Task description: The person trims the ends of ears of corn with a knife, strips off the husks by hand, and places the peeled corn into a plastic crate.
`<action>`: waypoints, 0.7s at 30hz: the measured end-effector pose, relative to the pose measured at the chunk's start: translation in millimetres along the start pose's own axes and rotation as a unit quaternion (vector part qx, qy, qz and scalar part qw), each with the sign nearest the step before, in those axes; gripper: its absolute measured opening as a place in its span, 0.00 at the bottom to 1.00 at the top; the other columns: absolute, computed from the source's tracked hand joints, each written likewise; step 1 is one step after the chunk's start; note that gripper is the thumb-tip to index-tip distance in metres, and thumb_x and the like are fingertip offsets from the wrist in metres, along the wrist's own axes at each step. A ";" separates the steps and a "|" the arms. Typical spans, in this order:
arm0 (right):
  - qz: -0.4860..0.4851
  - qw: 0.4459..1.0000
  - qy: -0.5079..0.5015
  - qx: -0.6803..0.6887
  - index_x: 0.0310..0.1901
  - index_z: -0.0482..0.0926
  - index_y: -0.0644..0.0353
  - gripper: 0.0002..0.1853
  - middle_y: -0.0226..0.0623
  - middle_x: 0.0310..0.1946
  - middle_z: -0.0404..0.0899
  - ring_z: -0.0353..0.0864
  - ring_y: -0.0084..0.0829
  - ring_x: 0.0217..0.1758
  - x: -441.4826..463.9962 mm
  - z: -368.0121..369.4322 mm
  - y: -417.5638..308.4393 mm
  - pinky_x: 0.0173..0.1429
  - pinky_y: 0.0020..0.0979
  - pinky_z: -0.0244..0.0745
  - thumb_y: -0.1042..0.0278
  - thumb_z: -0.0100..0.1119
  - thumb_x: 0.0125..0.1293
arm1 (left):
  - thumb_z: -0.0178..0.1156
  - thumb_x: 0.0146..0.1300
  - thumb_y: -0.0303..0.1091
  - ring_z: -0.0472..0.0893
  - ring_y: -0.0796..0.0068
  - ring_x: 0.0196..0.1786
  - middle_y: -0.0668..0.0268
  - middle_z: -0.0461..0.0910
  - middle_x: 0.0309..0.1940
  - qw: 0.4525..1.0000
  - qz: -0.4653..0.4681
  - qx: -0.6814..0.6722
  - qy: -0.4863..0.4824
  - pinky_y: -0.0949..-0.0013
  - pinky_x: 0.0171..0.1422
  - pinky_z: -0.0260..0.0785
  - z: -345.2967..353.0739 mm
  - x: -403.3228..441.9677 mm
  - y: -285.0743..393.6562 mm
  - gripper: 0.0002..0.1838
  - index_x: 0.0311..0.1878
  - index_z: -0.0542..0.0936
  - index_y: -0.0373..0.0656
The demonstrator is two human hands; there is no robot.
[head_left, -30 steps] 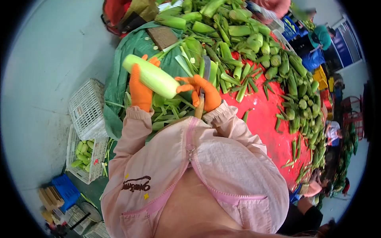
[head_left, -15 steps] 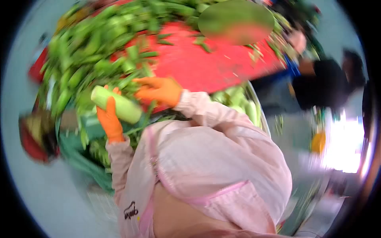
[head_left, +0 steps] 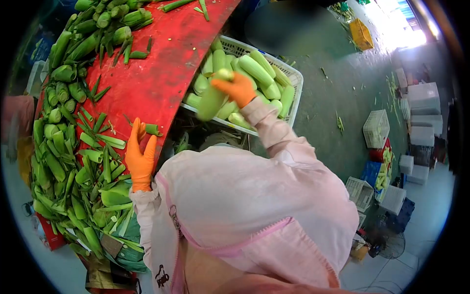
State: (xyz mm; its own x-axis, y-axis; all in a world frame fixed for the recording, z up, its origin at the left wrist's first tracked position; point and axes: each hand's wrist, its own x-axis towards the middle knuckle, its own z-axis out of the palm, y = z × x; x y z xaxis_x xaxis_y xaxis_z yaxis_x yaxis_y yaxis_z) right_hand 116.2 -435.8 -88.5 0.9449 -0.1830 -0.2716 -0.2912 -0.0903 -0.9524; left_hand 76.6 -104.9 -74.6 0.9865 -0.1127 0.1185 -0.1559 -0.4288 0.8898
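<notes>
My right hand (head_left: 237, 89), in an orange glove, grips a pale green ear of corn (head_left: 211, 102), blurred by motion, over the white crate. Similar trimmed ears, still in light husks (head_left: 257, 68), fill that plastic crate (head_left: 296, 78). My left hand (head_left: 141, 159), gloved the same way, is beside the edge of the red table (head_left: 161, 73) with its fingers apart and nothing held. Close to it lie cut green husk pieces (head_left: 112, 141) and a short stub (head_left: 152, 129). A big heap of dark green unhusked corn (head_left: 56, 147) covers the table's left side.
Stacked white crates (head_left: 423, 103) and a blue crate (head_left: 372, 171) stand on the floor at the right, near a fan (head_left: 391, 245). A yellow container (head_left: 361, 34) is farther back. Husk scraps (head_left: 340, 122) litter the floor. A green sack (head_left: 132, 255) hangs below the table at lower left.
My view and body have turned right toward the crate. The ear of corn has passed from my left hand to my right, now over the crate. My left hand has let go.
</notes>
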 end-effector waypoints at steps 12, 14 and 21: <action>0.053 0.998 -0.007 0.043 0.49 0.81 0.67 0.28 0.40 0.35 0.87 0.66 0.25 0.12 63.1 -35.8 18.9 0.19 0.26 0.63 0.45 0.55 0.67 | 0.63 0.65 0.28 0.80 0.70 0.54 0.56 0.80 0.56 0.984 -0.137 -0.112 0.022 0.68 0.61 0.72 -17.9 -29.7 -26.1 0.27 0.68 0.71 0.39; 0.048 0.969 -0.157 0.187 0.51 0.79 0.73 0.31 0.44 0.36 0.87 0.63 0.21 0.11 61.9 21.9 -5.9 0.20 0.20 0.60 0.46 0.48 0.71 | 0.64 0.63 0.28 0.81 0.70 0.53 0.56 0.81 0.54 0.990 -0.107 -0.078 0.055 0.68 0.60 0.72 -23.0 -32.6 -29.1 0.28 0.68 0.72 0.39; 0.210 0.789 -0.561 0.133 0.53 0.82 0.61 0.21 0.36 0.37 0.86 0.71 0.20 0.17 7.9 163.2 -22.0 0.21 0.21 0.67 0.54 0.52 0.69 | 0.63 0.64 0.27 0.81 0.68 0.57 0.54 0.80 0.56 0.966 -0.152 -0.063 0.198 0.68 0.62 0.72 -55.2 -58.5 -24.1 0.28 0.67 0.72 0.37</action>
State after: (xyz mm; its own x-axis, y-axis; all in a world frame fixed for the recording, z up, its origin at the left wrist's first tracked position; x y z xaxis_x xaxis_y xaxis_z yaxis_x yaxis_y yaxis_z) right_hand 154.6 -275.5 -92.3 0.3548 0.8543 -0.3798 -0.7131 -0.0154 -0.7009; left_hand 25.4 -38.6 -78.7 0.9311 0.3642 -0.0185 0.1259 -0.2735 0.9536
